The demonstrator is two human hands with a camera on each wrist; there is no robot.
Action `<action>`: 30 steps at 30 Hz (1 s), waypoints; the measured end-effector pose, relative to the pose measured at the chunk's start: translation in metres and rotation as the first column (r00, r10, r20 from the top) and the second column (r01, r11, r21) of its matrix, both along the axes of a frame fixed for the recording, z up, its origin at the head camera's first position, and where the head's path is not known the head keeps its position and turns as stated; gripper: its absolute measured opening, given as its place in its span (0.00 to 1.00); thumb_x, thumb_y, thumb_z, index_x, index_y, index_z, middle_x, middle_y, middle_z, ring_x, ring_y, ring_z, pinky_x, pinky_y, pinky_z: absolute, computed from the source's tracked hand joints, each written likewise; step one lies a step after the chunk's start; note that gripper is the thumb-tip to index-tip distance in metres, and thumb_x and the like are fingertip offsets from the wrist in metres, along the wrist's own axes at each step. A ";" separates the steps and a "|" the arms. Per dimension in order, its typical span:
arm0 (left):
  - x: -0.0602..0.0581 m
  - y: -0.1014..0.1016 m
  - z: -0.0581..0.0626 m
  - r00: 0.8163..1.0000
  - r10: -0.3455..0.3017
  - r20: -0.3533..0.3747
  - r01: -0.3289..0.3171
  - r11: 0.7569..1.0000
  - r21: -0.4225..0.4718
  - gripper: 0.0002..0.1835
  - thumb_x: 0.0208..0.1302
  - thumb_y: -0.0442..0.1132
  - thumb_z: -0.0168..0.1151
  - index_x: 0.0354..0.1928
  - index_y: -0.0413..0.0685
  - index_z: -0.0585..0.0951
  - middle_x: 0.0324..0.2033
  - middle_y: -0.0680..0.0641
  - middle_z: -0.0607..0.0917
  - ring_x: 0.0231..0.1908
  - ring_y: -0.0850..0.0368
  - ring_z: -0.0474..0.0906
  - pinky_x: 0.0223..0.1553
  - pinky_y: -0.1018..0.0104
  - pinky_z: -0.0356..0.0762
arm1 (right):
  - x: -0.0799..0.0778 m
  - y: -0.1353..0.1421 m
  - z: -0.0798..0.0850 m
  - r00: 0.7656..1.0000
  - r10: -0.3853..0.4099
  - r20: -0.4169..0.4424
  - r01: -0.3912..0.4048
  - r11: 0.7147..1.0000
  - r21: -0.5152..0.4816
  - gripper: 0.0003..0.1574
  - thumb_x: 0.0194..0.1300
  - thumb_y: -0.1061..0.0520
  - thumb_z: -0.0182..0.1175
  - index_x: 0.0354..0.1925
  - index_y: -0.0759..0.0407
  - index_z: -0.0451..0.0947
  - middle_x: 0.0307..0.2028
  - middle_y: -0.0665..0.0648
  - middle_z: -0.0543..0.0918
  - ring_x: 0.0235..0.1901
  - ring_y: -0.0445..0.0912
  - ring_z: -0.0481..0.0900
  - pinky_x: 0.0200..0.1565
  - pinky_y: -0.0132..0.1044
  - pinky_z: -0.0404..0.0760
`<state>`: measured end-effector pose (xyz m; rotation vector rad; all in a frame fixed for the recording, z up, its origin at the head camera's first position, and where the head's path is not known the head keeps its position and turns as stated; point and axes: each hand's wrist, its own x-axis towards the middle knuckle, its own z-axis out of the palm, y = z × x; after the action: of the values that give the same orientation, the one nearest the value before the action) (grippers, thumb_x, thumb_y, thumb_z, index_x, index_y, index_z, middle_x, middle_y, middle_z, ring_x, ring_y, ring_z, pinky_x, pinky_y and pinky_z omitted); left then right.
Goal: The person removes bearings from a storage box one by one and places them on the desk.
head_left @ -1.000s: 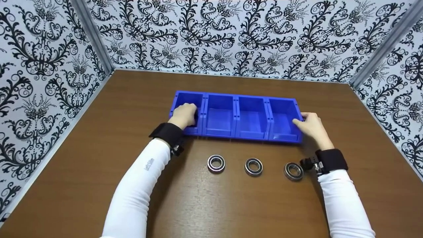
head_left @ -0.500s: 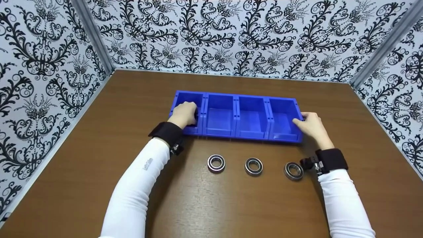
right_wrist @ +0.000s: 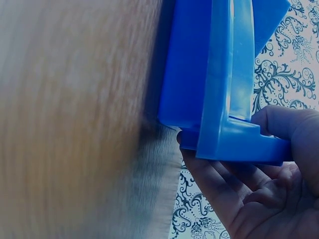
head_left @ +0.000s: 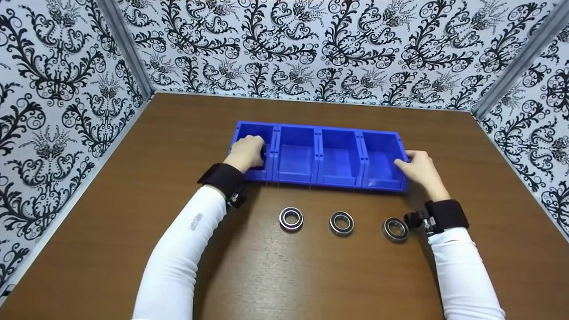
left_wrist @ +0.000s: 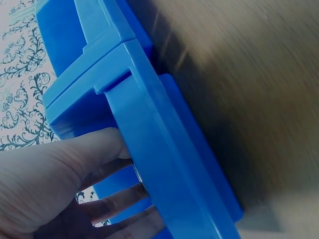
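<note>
A blue bin row [head_left: 340, 184] with several compartments lies across the table. My left hand [head_left: 246, 153] reaches down into its leftmost compartment. In the left wrist view, the thumb and fingers [left_wrist: 119, 199] curl in behind the front wall, around a bearing [left_wrist: 138, 174] of which only a thin shiny edge shows; the wall hides the rest. At the opposite end, my right hand [head_left: 418, 169] grips the right side wall, thumb over the rim and fingers along the outside, as the right wrist view also shows. Three metal ball bearings, left [head_left: 291, 219], middle [head_left: 341, 223] and right [head_left: 395, 230], lie flat in front of the bin row.
The brown wooden table [head_left: 275, 275] extends around the bin row. Patterned panels [head_left: 293, 49] close it off at the back and both sides. The right wrist camera [head_left: 415, 219] is close beside the right bearing.
The left forearm has shifted slightly left and the left hand a touch further back, still inside the leftmost compartment. The right hand, bin row and three table bearings stay in place.
</note>
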<state>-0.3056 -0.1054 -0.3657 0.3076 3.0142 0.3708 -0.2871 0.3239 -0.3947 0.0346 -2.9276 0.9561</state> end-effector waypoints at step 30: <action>0.005 -0.004 0.013 1.000 -0.018 -0.003 0.018 1.000 0.003 0.22 0.56 0.34 0.68 0.55 0.42 0.85 0.56 0.36 0.86 0.57 0.38 0.84 0.57 0.43 0.82 | 0.000 -0.001 0.002 0.999 -0.013 0.047 0.013 1.000 -0.008 0.32 0.71 0.54 0.54 0.63 0.78 0.73 0.56 0.79 0.81 0.50 0.63 0.85 0.50 0.44 0.82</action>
<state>-0.3001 -0.1089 -0.3531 0.3356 3.0120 0.3738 -0.2866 0.3230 -0.3930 -0.0070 -2.9627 0.9803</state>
